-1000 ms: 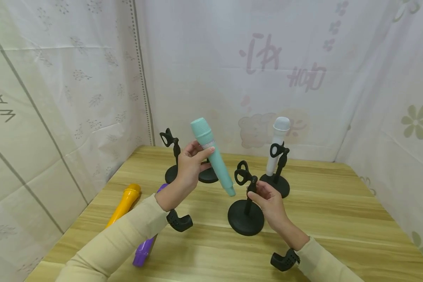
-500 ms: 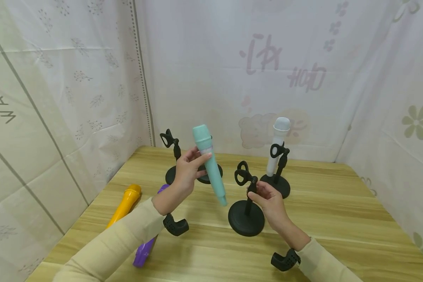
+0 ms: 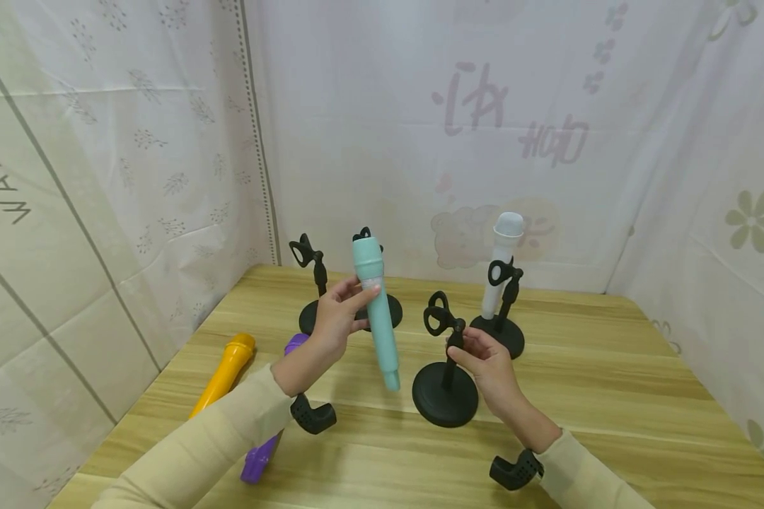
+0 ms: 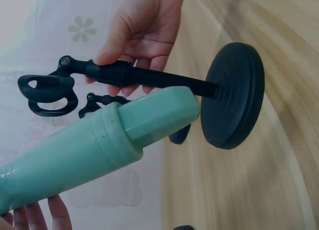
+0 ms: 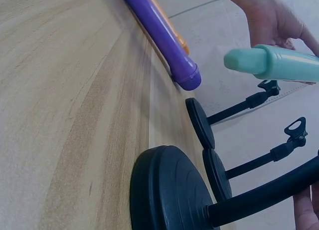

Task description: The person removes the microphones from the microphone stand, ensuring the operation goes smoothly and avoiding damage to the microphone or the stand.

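Wood tabletop (image 3: 611,396) fronts printed cloth (image 3: 369,106); left grip (image 3: 334,319) holds mint microphone (image 3: 383,329), right grip (image 3: 492,369) pinches a stand (image 3: 442,399).

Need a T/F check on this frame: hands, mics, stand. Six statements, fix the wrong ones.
1. The right hand grips a black stand. True.
2. The left hand holds nothing. False: it holds the teal microphone.
3. The teal microphone is seated in the gripped black stand. False: it is held apart from that stand.
4. The orange microphone lies on the table. True.
5. The purple microphone stands upright. False: it lies on the table.
6. The white microphone has its head end up. True.
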Motion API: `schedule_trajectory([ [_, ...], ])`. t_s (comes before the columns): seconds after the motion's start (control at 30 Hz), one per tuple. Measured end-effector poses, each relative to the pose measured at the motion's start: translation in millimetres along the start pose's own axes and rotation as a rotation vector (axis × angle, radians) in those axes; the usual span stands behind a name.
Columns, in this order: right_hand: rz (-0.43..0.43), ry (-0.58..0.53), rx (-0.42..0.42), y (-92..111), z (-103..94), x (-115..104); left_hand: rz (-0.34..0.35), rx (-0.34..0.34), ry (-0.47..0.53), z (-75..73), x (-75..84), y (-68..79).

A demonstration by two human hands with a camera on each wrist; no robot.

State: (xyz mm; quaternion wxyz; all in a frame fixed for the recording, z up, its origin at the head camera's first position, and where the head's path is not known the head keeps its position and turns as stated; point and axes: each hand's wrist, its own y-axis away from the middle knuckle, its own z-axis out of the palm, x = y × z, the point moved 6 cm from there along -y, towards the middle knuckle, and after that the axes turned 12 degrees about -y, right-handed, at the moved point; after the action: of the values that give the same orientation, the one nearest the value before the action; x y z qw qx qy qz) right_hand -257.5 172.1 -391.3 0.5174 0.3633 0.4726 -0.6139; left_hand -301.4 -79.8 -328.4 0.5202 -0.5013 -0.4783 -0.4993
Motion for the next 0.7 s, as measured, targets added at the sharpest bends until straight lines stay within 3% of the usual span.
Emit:
schedule_trajectory([
  [0.7, 0.011, -0.001, -0.01, -1.0, 0.6, -3.2, -0.089, -0.089, -0.175, -7.5, -17.1, 6.3],
])
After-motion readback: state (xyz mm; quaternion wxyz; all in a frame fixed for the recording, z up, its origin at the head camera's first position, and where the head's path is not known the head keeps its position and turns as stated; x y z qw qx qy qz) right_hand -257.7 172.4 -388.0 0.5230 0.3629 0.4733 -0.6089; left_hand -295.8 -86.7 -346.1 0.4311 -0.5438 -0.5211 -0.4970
